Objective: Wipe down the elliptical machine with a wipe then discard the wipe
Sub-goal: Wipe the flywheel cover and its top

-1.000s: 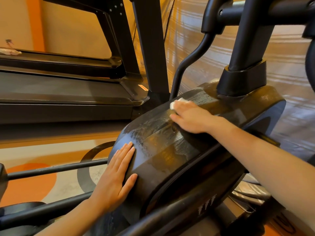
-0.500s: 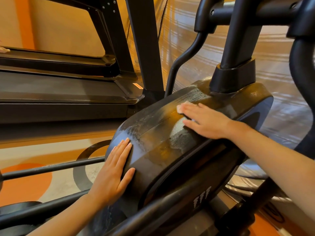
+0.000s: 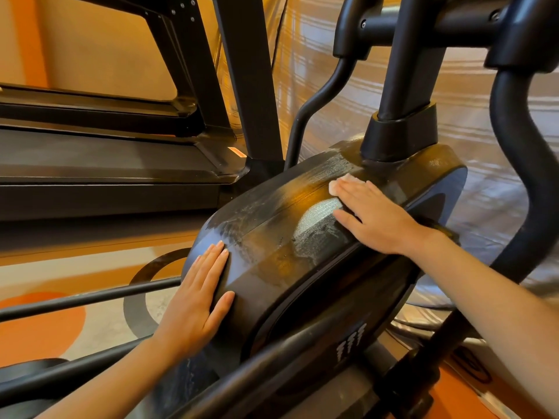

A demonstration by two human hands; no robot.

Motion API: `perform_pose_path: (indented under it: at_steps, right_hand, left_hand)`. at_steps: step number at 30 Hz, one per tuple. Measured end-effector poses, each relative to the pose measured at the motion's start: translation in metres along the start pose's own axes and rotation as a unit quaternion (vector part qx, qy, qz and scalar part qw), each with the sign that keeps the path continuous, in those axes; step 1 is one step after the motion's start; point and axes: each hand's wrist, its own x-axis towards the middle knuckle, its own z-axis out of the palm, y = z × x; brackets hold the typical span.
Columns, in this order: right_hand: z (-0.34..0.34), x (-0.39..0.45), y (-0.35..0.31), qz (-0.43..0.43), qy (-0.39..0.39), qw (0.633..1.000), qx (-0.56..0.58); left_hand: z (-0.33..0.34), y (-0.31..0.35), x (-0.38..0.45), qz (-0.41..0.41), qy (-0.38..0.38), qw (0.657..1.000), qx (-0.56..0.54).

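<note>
- Wipe (image 3: pixel 338 183) is lying atop the elliptical machine's housing (image 3: pixel 272 246), pressed flat under the right hand (image 3: pixel 375 216) for full contact.
- Left hand (image 3: pixel 196 300) is resting flat, holding nothing, bracing against the housing's rounded end.

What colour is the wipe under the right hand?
White, peeking out past the fingertips of the right hand; the wipe shows in the head view.

My elliptical machine (image 3: pixel 302 267) stands on the patterned orange-and-cream floor (image 3: pixel 75 267); a black treadmill (image 3: pixel 106 176) sits on that floor just beyond the elliptical.
</note>
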Motion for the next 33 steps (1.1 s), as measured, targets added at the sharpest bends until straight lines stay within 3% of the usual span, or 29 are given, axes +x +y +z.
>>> perform_pose_path:
  at_steps: [3, 7, 16, 20, 26, 33]
  right_hand:
    - [0.005, -0.024, -0.012, -0.073, -0.007, 0.997, 0.018]
    - [0.003, -0.045, 0.000, -0.093, -0.016, 0.995, 0.028]
    - [0.003, -0.036, 0.023, 0.080, 0.072, 0.993, 0.048]
    - [0.012, -0.033, 0.015, 0.071, 0.098, 0.991, 0.054]
    - [0.014, -0.053, 0.016, 0.005, 0.091, 0.993, 0.079]
    - [0.010, -0.059, 0.024, 0.047, 0.166, 0.985, -0.013]
  left_hand:
    - [0.000, 0.000, 0.000, 0.001, -0.005, 1.000, 0.007]
    - [-0.001, 0.001, 0.001, 0.003, -0.003, 1.000, 0.008]
    - [-0.004, 0.004, 0.002, 0.001, 0.001, 1.000, -0.002]
    - [-0.008, 0.007, 0.007, 0.003, -0.005, 1.000, 0.002]
    - [-0.015, 0.016, 0.029, 0.064, -0.028, 0.997, 0.031]
    - [-0.021, 0.055, 0.087, 0.185, -0.034, 0.978, 0.091]
